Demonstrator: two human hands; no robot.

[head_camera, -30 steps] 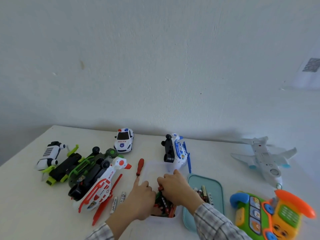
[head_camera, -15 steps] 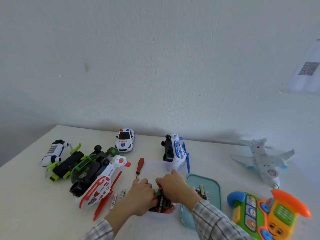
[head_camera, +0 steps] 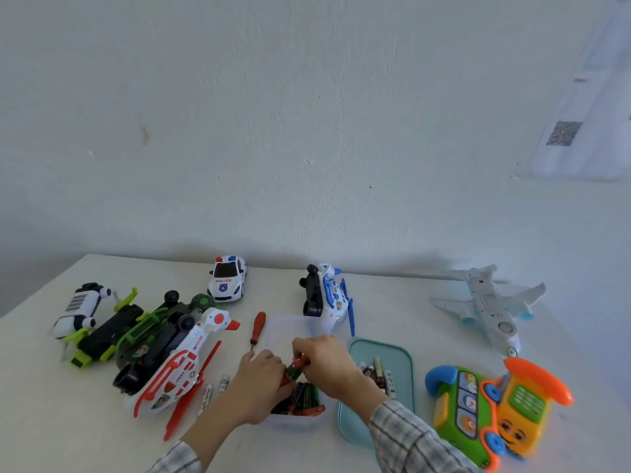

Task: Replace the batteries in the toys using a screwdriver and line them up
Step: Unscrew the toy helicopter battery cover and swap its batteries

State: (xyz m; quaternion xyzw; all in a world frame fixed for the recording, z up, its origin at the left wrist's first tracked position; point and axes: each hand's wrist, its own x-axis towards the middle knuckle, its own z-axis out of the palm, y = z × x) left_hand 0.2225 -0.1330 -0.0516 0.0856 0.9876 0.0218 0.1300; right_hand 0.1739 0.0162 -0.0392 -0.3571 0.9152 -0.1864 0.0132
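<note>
**Both hands in the battery box**

Right now my left hand and right hand meet low in the middle of the frame, over a clear plastic box full of batteries. Together they pinch a small red and green battery pack, fingers curled tight around it, just above the pile.

Just left of the box, the red screwdriver lies on the white table, tip toward me. Two loose batteries rest beside the red and white helicopter, lower left. Next to it lies a green and black toy on its back, wheels up, and a white robot-like toy at the far left. A police car stands upright near the wall. Behind the box, the blue and white helicopter lies on its side. Right of the box, a teal lid carries a few more batteries. A toy phone sits lower right, a white plane above it.
</note>
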